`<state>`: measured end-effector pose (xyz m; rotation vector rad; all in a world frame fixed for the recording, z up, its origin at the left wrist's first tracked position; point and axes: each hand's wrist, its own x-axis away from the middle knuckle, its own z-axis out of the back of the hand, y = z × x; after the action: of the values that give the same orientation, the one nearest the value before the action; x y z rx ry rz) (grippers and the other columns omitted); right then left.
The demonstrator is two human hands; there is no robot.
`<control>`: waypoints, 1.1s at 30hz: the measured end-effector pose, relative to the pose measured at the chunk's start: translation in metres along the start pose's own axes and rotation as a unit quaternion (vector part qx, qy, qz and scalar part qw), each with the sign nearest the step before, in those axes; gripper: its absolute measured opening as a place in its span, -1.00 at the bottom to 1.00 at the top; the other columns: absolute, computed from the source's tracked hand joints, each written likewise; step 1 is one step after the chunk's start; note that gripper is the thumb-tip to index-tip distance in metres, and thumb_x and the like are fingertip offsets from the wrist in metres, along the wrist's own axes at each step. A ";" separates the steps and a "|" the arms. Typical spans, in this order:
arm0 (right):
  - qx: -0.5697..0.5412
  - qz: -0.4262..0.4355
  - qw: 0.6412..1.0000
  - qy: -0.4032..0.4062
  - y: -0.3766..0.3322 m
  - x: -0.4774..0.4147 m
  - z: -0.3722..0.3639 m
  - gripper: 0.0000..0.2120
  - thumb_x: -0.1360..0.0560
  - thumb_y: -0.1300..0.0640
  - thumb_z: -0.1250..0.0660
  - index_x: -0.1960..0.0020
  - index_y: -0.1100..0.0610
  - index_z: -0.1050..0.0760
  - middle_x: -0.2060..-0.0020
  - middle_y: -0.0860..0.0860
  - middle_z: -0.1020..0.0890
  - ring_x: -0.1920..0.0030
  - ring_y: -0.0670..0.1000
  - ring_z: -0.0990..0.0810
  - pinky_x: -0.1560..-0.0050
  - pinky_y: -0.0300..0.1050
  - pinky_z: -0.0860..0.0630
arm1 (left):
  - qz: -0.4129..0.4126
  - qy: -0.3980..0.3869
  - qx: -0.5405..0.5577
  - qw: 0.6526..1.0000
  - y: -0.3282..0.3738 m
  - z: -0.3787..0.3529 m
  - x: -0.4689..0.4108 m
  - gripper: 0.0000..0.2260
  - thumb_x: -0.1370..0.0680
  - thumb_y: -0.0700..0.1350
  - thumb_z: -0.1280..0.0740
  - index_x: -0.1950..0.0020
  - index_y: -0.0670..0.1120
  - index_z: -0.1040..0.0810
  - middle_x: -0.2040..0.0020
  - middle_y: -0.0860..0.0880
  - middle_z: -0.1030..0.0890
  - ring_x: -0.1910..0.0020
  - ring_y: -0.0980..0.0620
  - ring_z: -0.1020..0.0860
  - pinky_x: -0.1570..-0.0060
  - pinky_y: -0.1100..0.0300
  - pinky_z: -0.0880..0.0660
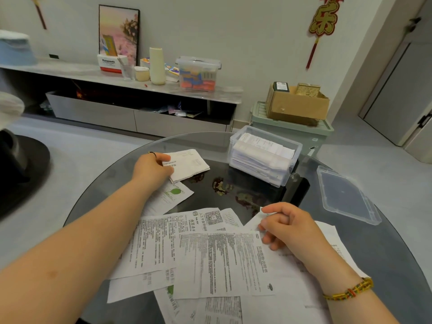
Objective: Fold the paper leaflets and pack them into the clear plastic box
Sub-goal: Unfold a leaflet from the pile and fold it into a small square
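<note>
My left hand (153, 167) grips a folded white leaflet (190, 164) at its left edge, far across the round glass table (385, 253). The clear plastic box (266, 157) stands to the right of it, open and holding several folded leaflets. Near the front, several unfolded printed leaflets (222, 260) lie overlapping. My right hand (287, 225) rests on them with loosely curled fingers, its thumb and forefinger pinching the corner of a white sheet (253, 222). A small leaflet with a green leaf (173, 195) lies under my left wrist.
The box's clear lid (346, 195) lies at the table's right edge. Behind the table stand a green storage bin (292, 129) with a cardboard box (297, 104) on top and a low cabinet (140, 113) with bottles and a lidded container.
</note>
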<state>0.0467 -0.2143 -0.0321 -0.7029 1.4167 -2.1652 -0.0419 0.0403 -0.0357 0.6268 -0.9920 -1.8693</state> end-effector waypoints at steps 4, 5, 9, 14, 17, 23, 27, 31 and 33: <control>-0.006 0.001 1.000 -0.001 0.000 0.000 0.000 -0.85 -0.46 0.33 -0.29 0.13 0.09 -0.49 0.48 -0.02 -0.62 0.51 -0.08 -0.54 0.45 -0.25 -0.48 | -0.020 0.000 -0.132 0.991 -0.002 -0.003 0.000 -0.68 -0.53 -0.11 -0.28 -0.29 -0.06 -0.43 -0.18 -0.12 -0.53 -0.19 -0.12 -0.45 -0.21 0.10 -0.32; -0.007 0.002 1.000 -0.002 0.000 0.000 0.000 -0.85 -0.46 0.33 -0.29 0.13 0.09 -0.49 0.48 -0.02 -0.62 0.52 -0.09 -0.54 0.46 -0.26 -0.48 | -0.025 0.000 -0.173 0.985 -0.003 -0.003 0.000 -0.66 -0.55 -0.06 -0.25 -0.33 -0.03 -0.40 -0.24 -0.11 -0.50 -0.27 -0.12 -0.38 -0.25 0.10 -0.25; -0.006 0.007 1.000 -0.003 0.001 -0.002 0.000 -0.85 -0.47 0.32 -0.28 0.12 0.09 -0.49 0.47 -0.01 -0.63 0.54 -0.09 -0.52 0.47 -0.25 -0.46 | -0.054 -0.022 -0.190 0.980 -0.005 -0.002 -0.002 -0.53 -0.57 0.04 -0.18 -0.46 0.03 -0.18 -0.34 -0.10 -0.42 -0.36 -0.13 -0.30 -0.29 0.06 -0.21; -0.001 0.014 1.000 -0.002 0.001 -0.001 0.000 -0.84 -0.48 0.32 -0.27 0.13 0.07 -0.49 0.44 -0.01 -0.62 0.53 -0.09 -0.53 0.47 -0.24 -0.46 | -0.061 -0.037 -0.076 0.995 -0.011 0.010 -0.002 -0.45 -0.56 0.04 -0.19 -0.49 0.01 -0.05 -0.25 -0.08 -0.47 -0.23 -0.12 -0.43 -0.25 -0.02 -0.34; 0.005 0.020 1.000 -0.004 -0.001 0.001 0.000 -0.85 -0.48 0.31 -0.28 0.12 0.06 -0.48 0.42 0.00 -0.63 0.47 -0.02 -0.54 0.41 -0.20 -0.49 | -0.050 -0.047 -0.095 0.993 -0.014 0.018 0.005 -0.48 -0.55 0.05 -0.21 -0.46 -0.04 -0.16 -0.23 -0.08 -0.49 -0.18 -0.09 -0.46 -0.17 0.04 -0.38; 0.030 0.031 0.999 -0.018 -0.006 0.008 0.002 -0.80 -0.49 0.31 -0.23 0.14 0.02 -0.47 0.35 0.06 -0.64 0.37 0.06 -0.54 0.27 -0.07 -0.52 | -0.104 -0.053 -0.071 0.991 0.003 0.024 0.052 -0.73 -0.52 -0.03 -0.29 -0.19 -0.06 -0.50 -0.18 -0.01 -0.54 -0.20 0.02 -0.46 -0.17 0.17 -0.31; 0.035 0.053 0.998 -0.012 -0.008 0.013 0.007 -0.84 -0.50 0.29 -0.23 0.11 0.04 -0.47 0.36 -0.02 -0.62 0.47 -0.12 -0.54 0.39 -0.26 -0.50 | -0.152 -0.236 -0.100 0.955 0.026 0.013 0.103 -0.74 -0.47 0.02 -0.33 -0.15 0.06 -0.51 0.03 0.19 -0.50 0.02 0.22 -0.44 -0.06 0.33 -0.30; 0.018 0.074 0.997 -0.010 -0.007 0.015 0.011 -0.81 -0.50 0.31 -0.22 0.14 0.03 -0.46 0.35 -0.04 -0.61 0.48 -0.17 -0.55 0.39 -0.39 -0.50 | -0.169 -0.344 -0.179 0.906 0.037 -0.005 0.123 -0.55 -0.41 0.05 -0.40 -0.28 0.10 -0.40 -0.05 0.18 -0.47 -0.01 0.22 -0.42 -0.05 0.34 -0.32; 0.024 0.080 0.996 -0.008 -0.004 0.015 0.013 -0.80 -0.50 0.30 -0.22 0.15 0.01 -0.46 0.35 -0.05 -0.61 0.46 -0.16 -0.55 0.36 -0.37 -0.50 | -0.177 -0.350 -0.225 0.892 0.040 -0.012 0.127 -0.49 -0.40 0.03 -0.42 -0.32 0.11 -0.35 -0.03 0.18 -0.43 0.00 0.20 -0.40 -0.02 0.33 -0.33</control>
<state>0.0426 -0.2312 -0.0211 -0.5683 1.3590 -2.0573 -0.0726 -0.0872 -0.0118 -0.1936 -0.8485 -2.6302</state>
